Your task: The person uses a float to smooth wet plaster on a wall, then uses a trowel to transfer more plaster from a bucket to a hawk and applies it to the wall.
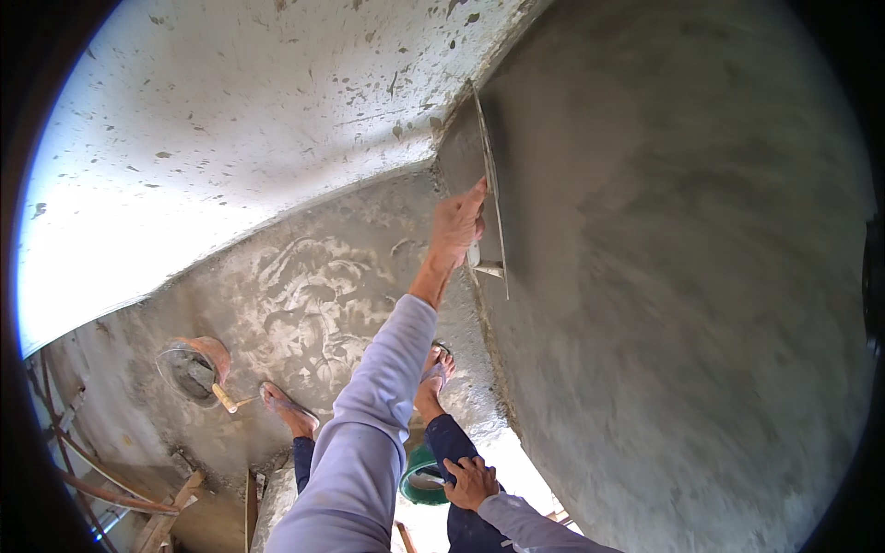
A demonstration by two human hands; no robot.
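Observation:
My left hand (456, 224) is closed round the handle of a plastering trowel (499, 217). The trowel's long thin blade is seen nearly edge-on, close against the smooth grey plastered wall (664, 276); whether all of it touches is unclear. Its upper end reaches into the corner beside a white wall (277, 101) spattered with grey mortar. My right hand (472, 484) lies on my right knee with its fingers apart, holding nothing.
On the mortar-smeared floor (359, 258) to the left stands a reddish bucket (210, 352), a tool with a yellowish handle (224, 398) beside it. A green bucket (422, 488) is partly behind my right leg. Timber pieces (159, 525) and bent rods (120, 498) lie lower left.

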